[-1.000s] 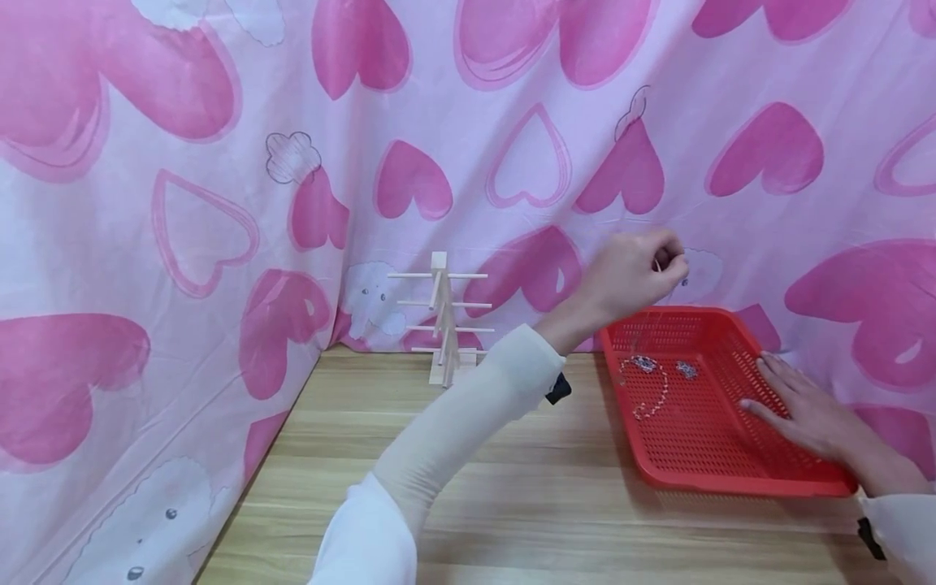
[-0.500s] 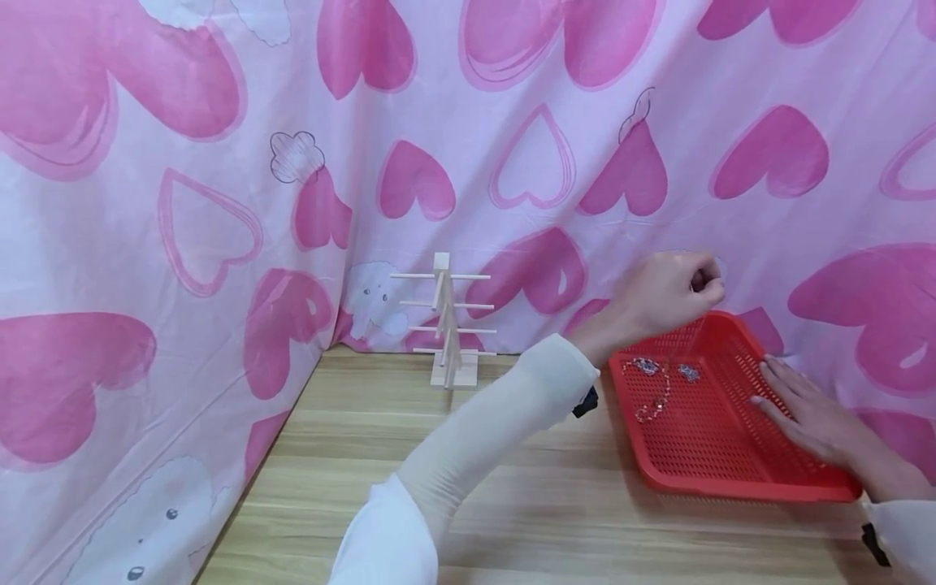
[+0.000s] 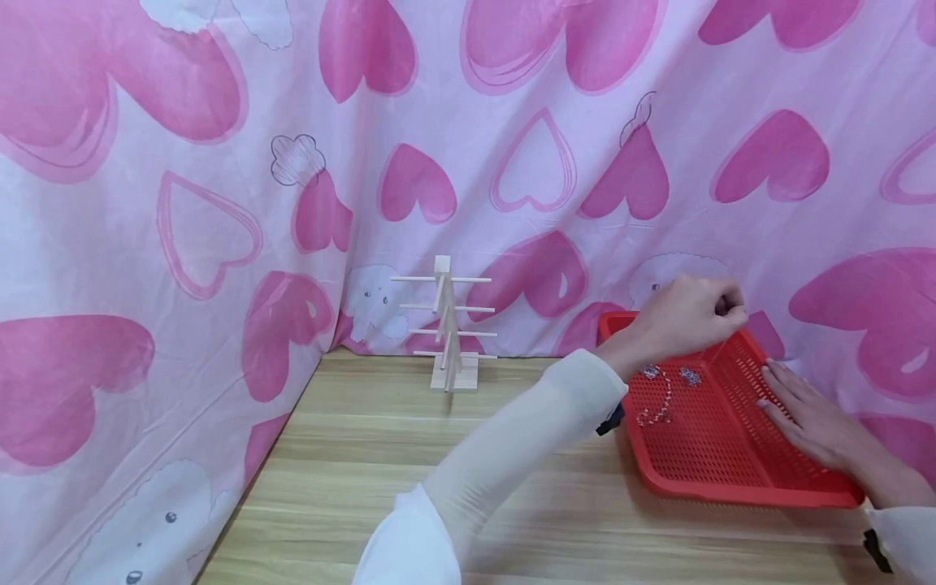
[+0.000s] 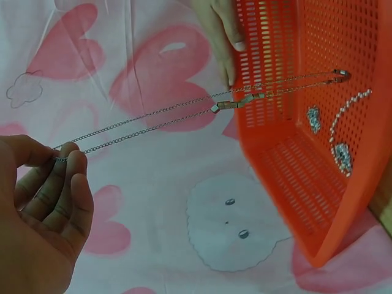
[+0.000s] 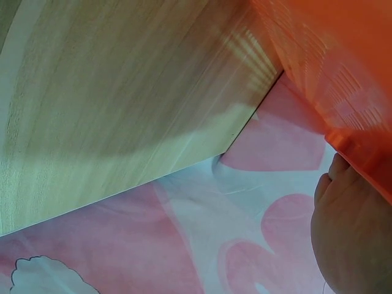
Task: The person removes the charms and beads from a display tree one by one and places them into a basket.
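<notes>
My left hand (image 3: 691, 315) is above the far side of the red basket (image 3: 753, 492), pinching a thin chain necklace (image 4: 230, 105) between thumb and fingers. In the left wrist view the chain stretches double from the fingertips, with small metallic block beads along it, and its far loop lies inside the basket. My right hand (image 3: 819, 422) rests along the basket's right rim, fingers straight and thumb toward the inner wall. Inside lie a strand of small pale beads (image 3: 667, 398) and two little silvery heaps (image 3: 690, 375), one beside the strand's far end.
A wooden peg rack (image 3: 448, 341) with thin crossbars stands at the back of the wood-grain table (image 3: 366, 455), left of the basket. Behind and to the left hangs a pink heart-print cloth (image 3: 512, 73).
My left hand has moved right and down over the basket, the necklace still in its fingers. My right hand has stayed on the rim.
</notes>
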Tool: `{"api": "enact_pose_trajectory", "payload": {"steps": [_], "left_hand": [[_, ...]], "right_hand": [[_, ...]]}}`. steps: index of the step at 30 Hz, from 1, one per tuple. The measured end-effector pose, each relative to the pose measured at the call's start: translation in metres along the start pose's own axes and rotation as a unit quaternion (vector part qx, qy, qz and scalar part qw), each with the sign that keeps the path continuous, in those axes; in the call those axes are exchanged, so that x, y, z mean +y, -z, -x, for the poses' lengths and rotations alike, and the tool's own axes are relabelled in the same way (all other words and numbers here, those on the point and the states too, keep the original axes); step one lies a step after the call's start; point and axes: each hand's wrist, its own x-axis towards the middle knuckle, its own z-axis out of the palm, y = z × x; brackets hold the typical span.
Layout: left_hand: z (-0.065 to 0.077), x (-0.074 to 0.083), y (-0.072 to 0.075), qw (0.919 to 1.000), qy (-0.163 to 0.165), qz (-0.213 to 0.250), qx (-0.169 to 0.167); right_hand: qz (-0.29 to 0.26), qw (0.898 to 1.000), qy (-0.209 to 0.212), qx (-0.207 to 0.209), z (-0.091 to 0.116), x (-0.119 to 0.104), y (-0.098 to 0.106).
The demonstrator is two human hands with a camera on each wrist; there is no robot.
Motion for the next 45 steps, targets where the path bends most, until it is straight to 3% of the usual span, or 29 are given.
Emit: {"api": "enact_pose_trajectory", "payload": {"steps": [11,21,38,45], "left_hand": [[-0.008,0.003,-0.031,0.9985,0.034,0.007,-0.043],[-0.001,0.0,-0.062,0.9924,0.083,0.045,-0.08],[0.008,0.004,-0.096,0.986,0.093,0.051,-0.129],[0.013,0.007,-0.11,0.9836,0.092,0.009,-0.155]], "right_hand": [[-0.001,1.0,0.017,0.015,0.001,0.004,-0.002],[-0.003,1.0,-0.005,0.0,0.003,0.002,-0.002],[-0.007,1.0,-0.006,0.0,0.002,0.003,-0.001],[-0.011,1.0,-0.001,0.012,0.002,0.003,-0.003]]}}
